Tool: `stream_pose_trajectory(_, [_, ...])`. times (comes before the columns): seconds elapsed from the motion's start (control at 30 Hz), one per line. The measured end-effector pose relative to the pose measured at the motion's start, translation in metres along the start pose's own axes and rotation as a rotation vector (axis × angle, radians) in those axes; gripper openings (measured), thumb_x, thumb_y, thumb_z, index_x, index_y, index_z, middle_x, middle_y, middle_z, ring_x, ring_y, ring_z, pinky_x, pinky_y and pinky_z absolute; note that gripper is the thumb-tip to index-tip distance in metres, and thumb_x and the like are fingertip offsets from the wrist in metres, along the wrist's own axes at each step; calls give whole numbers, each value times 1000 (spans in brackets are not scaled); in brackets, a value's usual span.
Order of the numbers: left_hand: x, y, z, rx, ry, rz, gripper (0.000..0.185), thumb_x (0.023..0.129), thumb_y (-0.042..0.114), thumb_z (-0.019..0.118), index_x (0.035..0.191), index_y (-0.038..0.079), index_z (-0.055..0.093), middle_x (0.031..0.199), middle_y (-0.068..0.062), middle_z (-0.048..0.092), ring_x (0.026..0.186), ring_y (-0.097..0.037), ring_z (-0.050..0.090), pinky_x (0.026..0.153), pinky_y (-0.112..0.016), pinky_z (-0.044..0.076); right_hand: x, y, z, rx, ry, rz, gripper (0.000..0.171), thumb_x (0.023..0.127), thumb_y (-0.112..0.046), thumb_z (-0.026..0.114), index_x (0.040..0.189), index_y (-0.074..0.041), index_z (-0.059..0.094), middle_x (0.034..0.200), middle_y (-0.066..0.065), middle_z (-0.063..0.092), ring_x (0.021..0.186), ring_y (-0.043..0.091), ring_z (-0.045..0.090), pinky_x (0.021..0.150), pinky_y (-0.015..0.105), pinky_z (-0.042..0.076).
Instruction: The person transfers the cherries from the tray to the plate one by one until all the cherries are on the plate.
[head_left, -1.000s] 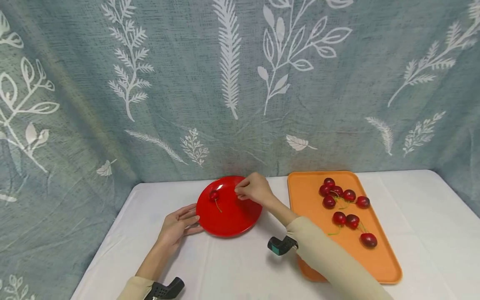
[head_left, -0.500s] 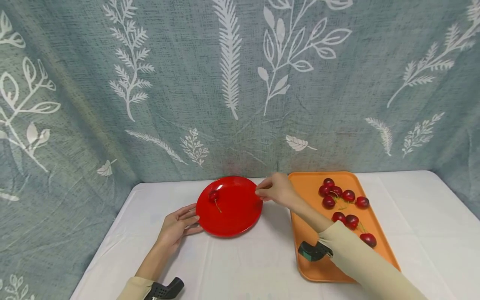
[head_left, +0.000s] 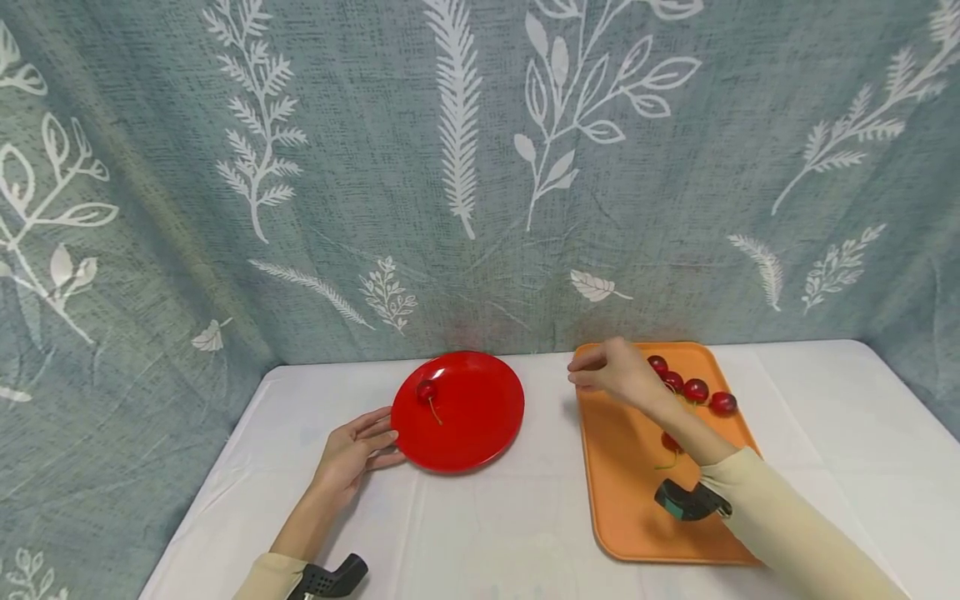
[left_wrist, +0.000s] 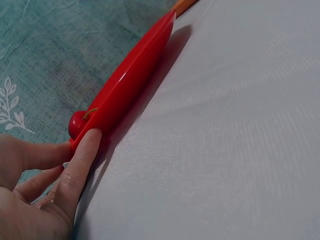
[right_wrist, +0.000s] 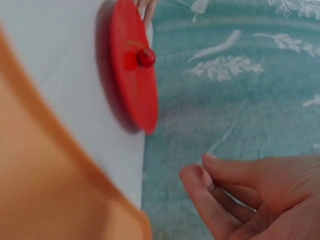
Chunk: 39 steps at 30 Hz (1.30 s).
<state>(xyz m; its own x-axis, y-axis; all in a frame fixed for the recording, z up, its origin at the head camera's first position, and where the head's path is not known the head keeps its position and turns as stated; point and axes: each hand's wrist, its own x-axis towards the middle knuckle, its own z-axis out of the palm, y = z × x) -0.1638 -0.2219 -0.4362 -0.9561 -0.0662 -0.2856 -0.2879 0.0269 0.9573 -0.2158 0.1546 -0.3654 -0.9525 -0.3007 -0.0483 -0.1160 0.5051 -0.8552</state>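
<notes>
Right hand [head_left: 611, 371] shifted — over smooth orange tray [head_left: 626, 492].

In the head view the right hand [head_left: 617, 372] and its forearm cover part of the cherries [head_left: 696, 390] on the orange tray [head_left: 626, 467], so their number cannot be told. The right wrist view shows the tray only as a blur, cut off at the left and bottom edges. In the left wrist view the red plate [left_wrist: 131, 82] stands edge-on and hides most of its one cherry [left_wrist: 77, 122].
</notes>
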Motion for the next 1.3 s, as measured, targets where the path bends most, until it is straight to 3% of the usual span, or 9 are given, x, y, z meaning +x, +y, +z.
stream_pose_trajectory(0.1, [0, 0, 0, 0, 2, 0, 50, 96, -1, 55, 143, -4, 41, 139, -27, 50, 92, -17, 70, 78, -35, 60, -6, 10, -9, -50, -9, -16, 22, 89, -6, 69, 107, 8, 71, 99, 17, 73, 87, 28, 72, 78, 42, 60])
stream_pose_trajectory(0.33, [1, -1, 1, -8, -4, -5, 49, 96, -2, 54, 143, -5, 41, 138, -27, 51, 91, -17, 69, 79, -35, 60, -21, 31, -29, -155, 6, -41, 27, 91, -11, 69, 111, 7, 70, 97, 14, 74, 85, 24, 70, 65, 26, 52])
stream_pose_trajectory(0.63, [-1, -1, 1, -11, 1, -1, 49, 96, -4, 53, 143, -5, 41, 137, -27, 52, 87, -17, 70, 78, -35, 60, -41, 41, -47, -227, 61, -54, 25, 90, -11, 70, 109, 5, 71, 93, 11, 75, 83, 23, 71, 70, 34, 58])
stream_pose_trajectory(0.97, [-1, -2, 1, -14, 6, 3, 49, 96, -3, 54, 143, -4, 42, 138, -26, 52, 88, -18, 70, 77, -34, 60, -53, 54, -67, -361, 148, -59, 21, 86, -12, 74, 103, 1, 75, 98, 17, 73, 72, 16, 63, 57, 26, 48])
stream_pose_trajectory(1.3, [-1, -2, 0, -23, 12, 6, 48, 96, -3, 54, 143, -4, 42, 138, -26, 52, 88, -18, 70, 77, -34, 60, -57, 72, -78, -472, 170, -9, 19, 85, -11, 74, 97, 5, 75, 89, 17, 73, 67, 16, 51, 53, 27, 41])
